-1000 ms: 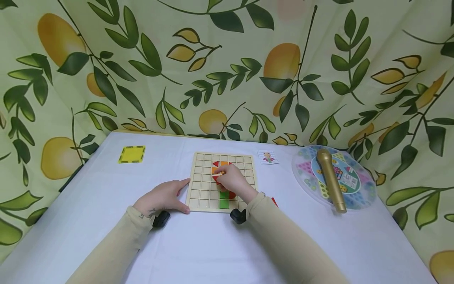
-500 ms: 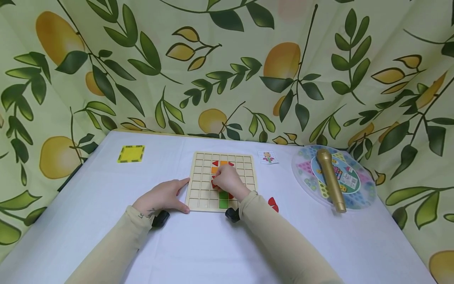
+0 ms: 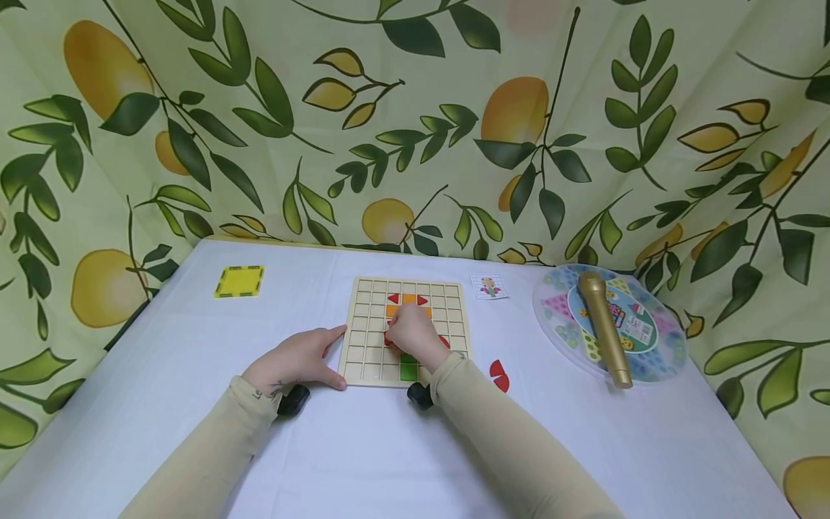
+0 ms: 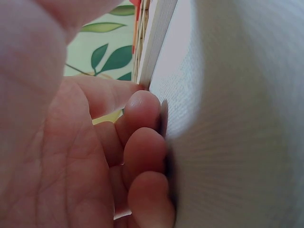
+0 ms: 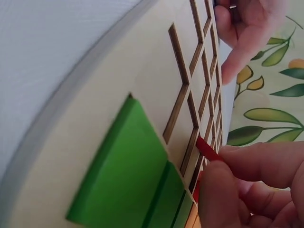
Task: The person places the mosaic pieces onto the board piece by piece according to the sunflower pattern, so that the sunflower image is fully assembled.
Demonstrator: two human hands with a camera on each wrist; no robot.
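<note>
A wooden grid board (image 3: 363, 353) lies on the table, with orange squares (image 3: 409, 298), red triangles (image 3: 422, 300) and green squares (image 3: 409, 371) set in its cells. My right hand (image 3: 418, 336) is over the board's middle and hides several cells. Between its thumb and index finger it pinches a small red tile (image 5: 208, 149), seen edge-on in the right wrist view and tilted against a cell. My left hand (image 3: 295, 359) rests at the board's left side, index finger and thumb spread and touching its edge. Its other fingers bend loosely against the tablecloth.
Two loose red tiles (image 3: 499, 375) with curved edges lie right of the board. A small pattern card (image 3: 489, 287) sits behind it. Farther right, a gold microphone (image 3: 606, 331) lies on a round clear case (image 3: 551, 331). A yellow square frame (image 3: 239, 282) is at back left.
My right hand has shifted slightly left and down over the board with its red tile. Its sleeve no longer covers the loose red tiles on the table. My left hand stays in place.
</note>
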